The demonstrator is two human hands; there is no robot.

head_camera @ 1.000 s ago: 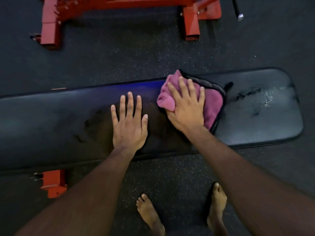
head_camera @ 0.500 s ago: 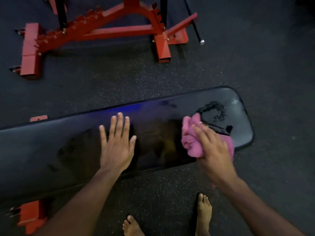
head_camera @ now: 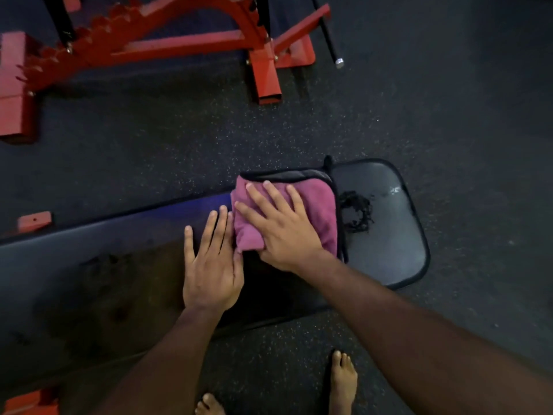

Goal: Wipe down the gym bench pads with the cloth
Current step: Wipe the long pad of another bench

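Observation:
A long black bench pad [head_camera: 398, 256] lies across the view, its right end rounded. On it sits a folded pink cloth [head_camera: 317, 205] with a black-and-grey edge. My right hand [head_camera: 284, 226] presses flat on the cloth, fingers spread. Just left of the cloth, my left hand [head_camera: 209, 265] rests flat on the pad with its fingertips touching the cloth's edge. A dark scuffed patch [head_camera: 357, 214] and a pale wet smear [head_camera: 393, 190] mark the pad to the right of the cloth.
A red steel frame [head_camera: 263, 73] with a toothed rail stands on the dark speckled floor beyond the bench. A black bar [head_camera: 329, 34] leans at its right. Red bench feet [head_camera: 33, 220] show at left. My bare feet [head_camera: 344, 381] stand near the bench.
My right hand has moved the cloth from the pad's near right edge up and left, and spread it flat. The cloth now touches my left hand. The camera view shifted left.

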